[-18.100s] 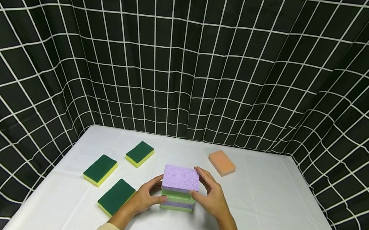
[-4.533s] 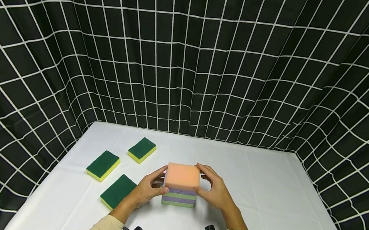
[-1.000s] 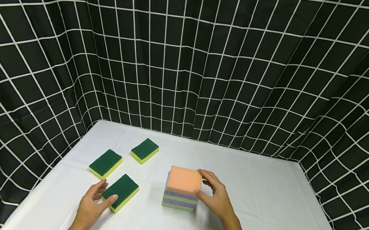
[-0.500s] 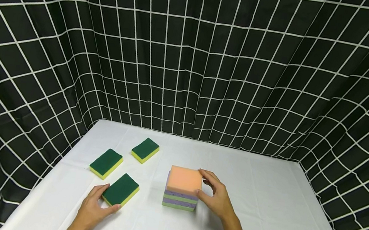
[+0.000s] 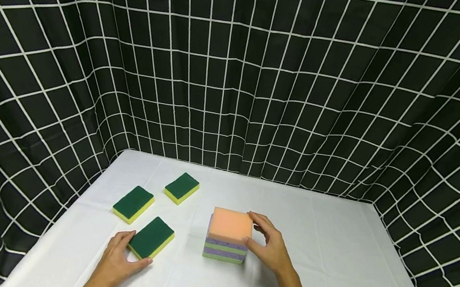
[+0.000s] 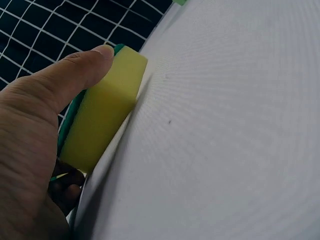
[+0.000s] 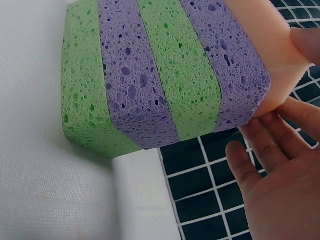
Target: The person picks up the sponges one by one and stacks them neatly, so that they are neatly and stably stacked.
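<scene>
My left hand point(image 5: 115, 262) pinches a green-and-yellow scouring sponge point(image 5: 151, 238) between thumb and fingers. This sponge lies on the table, green side up; in the left wrist view my thumb presses the edge of its yellow foam point(image 6: 107, 107). My right hand point(image 5: 271, 246) holds the orange sponge point(image 5: 231, 225) by its right side, thumb at the near corner, fingers at the far one. That orange sponge tops a stack of alternating green and purple sponges point(image 7: 132, 75). Below the thumb and fingertips, the lower layers stand apart from my right hand.
Two more green-and-yellow scouring sponges lie on the white-covered table point(image 5: 307, 250): one at the left point(image 5: 133, 204), one farther back point(image 5: 182, 188). A black curtain point(image 5: 237, 91) with a white grid surrounds the back and sides.
The orange sponge came from the back right onto the stack. My left hand then left the stack, reached the nearest scouring sponge and closed its thumb and fingers on it. My right hand stays at the stack.
</scene>
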Available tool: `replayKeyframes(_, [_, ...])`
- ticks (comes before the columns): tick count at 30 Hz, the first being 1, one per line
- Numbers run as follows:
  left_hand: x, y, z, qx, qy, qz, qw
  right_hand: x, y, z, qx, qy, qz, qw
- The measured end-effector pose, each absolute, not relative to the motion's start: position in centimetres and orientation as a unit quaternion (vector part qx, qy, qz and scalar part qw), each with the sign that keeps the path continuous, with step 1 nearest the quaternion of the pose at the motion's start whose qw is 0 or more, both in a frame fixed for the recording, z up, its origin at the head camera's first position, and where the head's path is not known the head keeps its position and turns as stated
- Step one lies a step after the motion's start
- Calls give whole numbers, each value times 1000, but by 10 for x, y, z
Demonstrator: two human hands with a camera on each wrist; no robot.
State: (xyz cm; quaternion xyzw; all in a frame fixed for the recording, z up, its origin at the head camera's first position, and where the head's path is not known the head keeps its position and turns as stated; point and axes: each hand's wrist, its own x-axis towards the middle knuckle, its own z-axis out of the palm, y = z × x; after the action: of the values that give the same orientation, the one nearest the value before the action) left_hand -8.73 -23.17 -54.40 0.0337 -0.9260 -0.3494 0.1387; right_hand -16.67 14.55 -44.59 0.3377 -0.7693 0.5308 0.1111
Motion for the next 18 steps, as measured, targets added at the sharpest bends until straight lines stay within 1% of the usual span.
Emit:
replayKeyframes(8, [-86,-233,-544,53,-921,-348,167,-167,146,-447,339,-767,534,107])
replayKeyframes(18, [-87,-234,-540,72,-914,-361,172,-168,146,-448,334,-765,541,103])
